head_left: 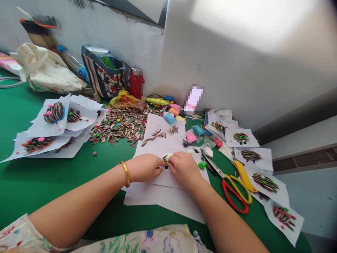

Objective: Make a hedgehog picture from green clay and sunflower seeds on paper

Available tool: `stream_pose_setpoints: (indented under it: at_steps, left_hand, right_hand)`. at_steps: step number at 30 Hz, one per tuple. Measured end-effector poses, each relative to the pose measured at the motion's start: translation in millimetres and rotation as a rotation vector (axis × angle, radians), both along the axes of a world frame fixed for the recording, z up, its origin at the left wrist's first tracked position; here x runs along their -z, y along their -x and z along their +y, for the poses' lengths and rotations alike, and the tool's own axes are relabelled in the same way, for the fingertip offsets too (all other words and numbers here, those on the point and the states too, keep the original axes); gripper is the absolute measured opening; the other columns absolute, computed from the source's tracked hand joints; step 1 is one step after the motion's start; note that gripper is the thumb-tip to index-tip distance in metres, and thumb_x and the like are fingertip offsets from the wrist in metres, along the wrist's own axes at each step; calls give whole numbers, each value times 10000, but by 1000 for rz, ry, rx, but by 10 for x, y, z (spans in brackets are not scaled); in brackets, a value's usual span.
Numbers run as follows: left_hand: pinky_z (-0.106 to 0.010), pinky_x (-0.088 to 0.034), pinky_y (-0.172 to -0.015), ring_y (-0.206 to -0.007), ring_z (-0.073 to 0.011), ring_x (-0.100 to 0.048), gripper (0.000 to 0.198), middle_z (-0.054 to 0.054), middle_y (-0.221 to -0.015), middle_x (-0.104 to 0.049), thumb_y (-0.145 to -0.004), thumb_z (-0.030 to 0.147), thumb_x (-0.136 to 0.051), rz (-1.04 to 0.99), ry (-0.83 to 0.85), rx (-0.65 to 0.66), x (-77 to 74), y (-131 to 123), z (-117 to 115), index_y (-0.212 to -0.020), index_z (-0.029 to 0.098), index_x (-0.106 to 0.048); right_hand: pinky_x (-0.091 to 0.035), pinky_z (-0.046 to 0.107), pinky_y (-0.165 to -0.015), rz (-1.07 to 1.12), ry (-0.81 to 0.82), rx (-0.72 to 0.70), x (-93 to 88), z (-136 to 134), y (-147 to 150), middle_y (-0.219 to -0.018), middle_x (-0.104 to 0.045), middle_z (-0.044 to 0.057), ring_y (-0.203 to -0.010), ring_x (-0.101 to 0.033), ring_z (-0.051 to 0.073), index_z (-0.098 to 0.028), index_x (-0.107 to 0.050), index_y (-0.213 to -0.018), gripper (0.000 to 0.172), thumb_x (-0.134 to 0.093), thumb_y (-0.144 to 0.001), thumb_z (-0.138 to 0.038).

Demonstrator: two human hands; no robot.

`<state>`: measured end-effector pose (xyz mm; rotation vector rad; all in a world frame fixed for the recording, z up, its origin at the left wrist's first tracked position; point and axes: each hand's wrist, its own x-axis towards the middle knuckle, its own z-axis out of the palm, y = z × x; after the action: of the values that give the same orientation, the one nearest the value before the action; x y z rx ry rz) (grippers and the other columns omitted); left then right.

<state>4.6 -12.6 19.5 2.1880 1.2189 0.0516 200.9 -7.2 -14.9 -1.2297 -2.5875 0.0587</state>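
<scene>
A small pale clay piece with striped sunflower seeds (165, 159) lies on the white paper (168, 193) between my hands. My left hand (147, 167) has its fingers closed at the piece's left edge, a gold bangle on the wrist. From the other side my right hand (185, 169) presses bent fingers on the piece's right edge; its fingertips are partly hidden. Higher on the paper are loose sunflower seeds (158, 134) and a blue clay block (170, 118). A lump of green clay (202, 164) sits just right of my right hand.
Scissors (223, 175) and a yellow utility knife (244, 176) lie to the right, beside seed pictures on paper (265, 182). A seed pile (123, 124) spreads at the back left, near more paper pictures (50, 131). A red bottle (136, 84) and a striped bag (105, 75) stand by the wall.
</scene>
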Motion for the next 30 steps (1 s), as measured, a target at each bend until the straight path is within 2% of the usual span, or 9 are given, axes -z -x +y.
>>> stream_pose_setpoints:
  at_steps: [6,10,12,15,18,20,22,25,30]
  left_hand:
    - [-288,-363,-595,-706,-234,-630,280,-104,-809,-743,-846,284,-483,3,3,11,18,0,4,-860,206,-752]
    - [-268,-401,-657,-764,-204,-628,263,-70,-908,-750,-830,318,-550,-148,70,-22,-14,71,57,-966,234,-759]
    - [-248,-405,-634,-757,-186,-610,260,-56,-874,-733,-816,393,-601,-260,143,-97,-57,104,85,-935,224,-759]
    - [-220,-311,-458,-493,-105,-444,423,-5,-610,-566,-824,570,-571,-563,378,-299,-111,104,100,-851,175,-718]
    - [-193,-178,-389,-401,-58,-292,582,33,-572,-449,-867,680,-416,-925,694,-461,-108,45,87,-933,157,-664]
    - [-179,-154,-376,-383,-45,-275,619,33,-586,-458,-870,709,-373,-1019,855,-516,-83,-2,75,-959,155,-635]
    - [-169,-149,-364,-366,-38,-280,631,32,-579,-470,-867,730,-348,-1030,942,-537,-55,-41,62,-926,157,-607]
    - [-165,-127,-348,-347,-37,-303,665,22,-554,-486,-840,778,-319,-978,1004,-499,-23,-85,38,-791,156,-549]
    - [-174,-108,-340,-340,-44,-332,694,6,-541,-501,-791,830,-319,-922,1092,-426,20,-128,0,-685,164,-485]
  right_hand:
    - [-350,309,-702,-9,21,4,6,2,6,-787,-682,46,-768,-583,184,-183,-684,-803,89,-615,-851,-152]
    - [-348,307,-689,30,31,-4,-16,17,-42,-762,-672,30,-744,-572,179,-191,-668,-777,67,-663,-844,-186]
    - [-347,308,-679,79,12,-2,-51,15,-75,-741,-650,27,-735,-556,181,-191,-644,-757,112,-694,-840,-248]
    - [-356,312,-672,226,-53,18,-127,-23,-98,-733,-612,32,-733,-527,185,-193,-601,-750,198,-652,-883,-329]
    - [-398,321,-709,413,-105,20,-192,-92,-74,-769,-601,41,-767,-530,188,-203,-586,-786,187,-567,-938,-312]
    - [-424,332,-733,507,-138,-6,-211,-130,-46,-803,-606,44,-796,-542,192,-210,-602,-851,124,-554,-941,-278]
    - [-441,344,-743,544,-156,-44,-212,-149,-22,-838,-616,48,-817,-553,197,-216,-629,-957,78,-562,-934,-250]
    - [-453,354,-754,524,-125,-66,-193,-148,-5,-879,-627,53,-829,-564,196,-241,-648,-1111,199,-548,-940,-216]
    - [-455,353,-745,512,-89,-101,-160,-137,-1,-843,-617,41,-810,-563,187,-275,-697,-1110,217,-574,-935,-237]
